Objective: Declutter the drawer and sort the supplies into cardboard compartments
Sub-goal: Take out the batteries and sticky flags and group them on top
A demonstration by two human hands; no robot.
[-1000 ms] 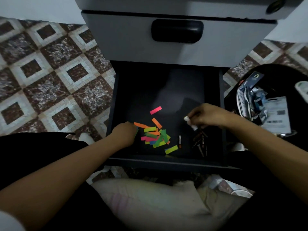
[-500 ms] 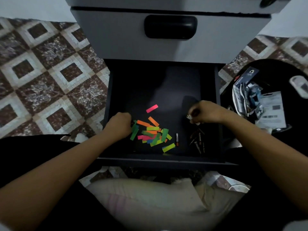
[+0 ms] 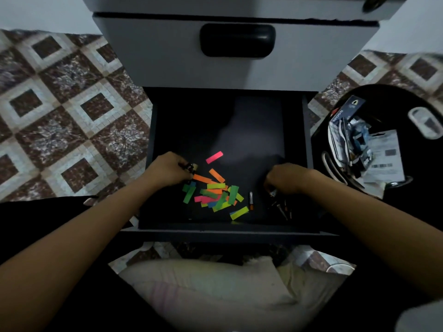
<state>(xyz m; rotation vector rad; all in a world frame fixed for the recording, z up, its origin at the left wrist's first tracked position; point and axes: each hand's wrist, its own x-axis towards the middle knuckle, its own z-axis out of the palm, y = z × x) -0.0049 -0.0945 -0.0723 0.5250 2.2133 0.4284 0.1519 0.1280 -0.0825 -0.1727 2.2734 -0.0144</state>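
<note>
Both hands are in the open black drawer [image 3: 215, 125], left hand [image 3: 167, 169] pinching a small dark object [image 3: 190, 167] beside the neon paper strips [image 3: 217, 195], right hand [image 3: 287, 179] pinching a small pale piece [image 3: 272, 194]; best gather one kind at a time

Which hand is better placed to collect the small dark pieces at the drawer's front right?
Right hand: it is beside the dark pieces; the left hand is beyond the coloured strips, holding a small item.
</note>
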